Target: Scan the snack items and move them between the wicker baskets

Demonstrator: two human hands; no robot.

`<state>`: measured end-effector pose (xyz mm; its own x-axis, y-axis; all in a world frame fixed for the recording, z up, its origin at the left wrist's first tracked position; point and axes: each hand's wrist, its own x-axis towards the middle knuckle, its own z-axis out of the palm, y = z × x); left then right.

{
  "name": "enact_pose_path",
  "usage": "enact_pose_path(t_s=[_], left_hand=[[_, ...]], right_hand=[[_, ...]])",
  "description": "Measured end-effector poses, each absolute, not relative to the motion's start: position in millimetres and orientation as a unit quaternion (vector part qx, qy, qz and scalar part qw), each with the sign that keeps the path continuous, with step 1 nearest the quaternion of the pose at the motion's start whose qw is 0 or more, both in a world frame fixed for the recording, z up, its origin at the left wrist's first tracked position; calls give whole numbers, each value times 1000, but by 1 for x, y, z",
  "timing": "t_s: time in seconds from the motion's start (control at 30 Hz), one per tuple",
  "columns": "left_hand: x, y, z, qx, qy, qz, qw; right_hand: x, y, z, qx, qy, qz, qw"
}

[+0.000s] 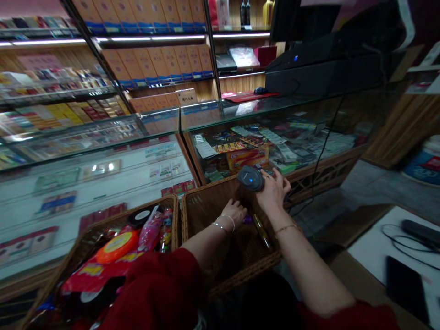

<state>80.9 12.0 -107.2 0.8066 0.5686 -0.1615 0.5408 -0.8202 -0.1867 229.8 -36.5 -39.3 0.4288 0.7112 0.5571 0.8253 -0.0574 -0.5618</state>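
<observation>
My right hand (273, 190) is wrapped round a dark grey handheld scanner (250, 178) with a small blue light, above the far right part of a wicker basket (184, 220). Lower down, inside that basket, my left hand (233, 214) reaches in with its fingers bent beside a small purple item (246, 219); whether it grips anything is too blurred to tell. A long yellow, tube-like item (261, 231) lies in the basket's right part. To the left, a second wicker basket (174, 224) holds colourful packets and an orange round item (117, 246).
Glass display counters (154, 156) run across the front, with shelves of orange boxes (154, 64) behind. A black cable (321, 156) hangs at the right. On a white surface (367, 238) at the lower right lies a black phone-like object (405, 286). A bucket (424, 162) stands far right.
</observation>
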Motion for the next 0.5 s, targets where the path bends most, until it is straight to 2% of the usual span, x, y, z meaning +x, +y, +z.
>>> enact_pose_path(t_s=[0.2,0.5], left_hand=[[91,2,-115,-960,-247,113,70],[79,22,-68,-939,-305,131,85]], right_hand=[[231,-38,-38,-731,-510,-52,451],[232,-38,-37,-735,-483,-37,475]])
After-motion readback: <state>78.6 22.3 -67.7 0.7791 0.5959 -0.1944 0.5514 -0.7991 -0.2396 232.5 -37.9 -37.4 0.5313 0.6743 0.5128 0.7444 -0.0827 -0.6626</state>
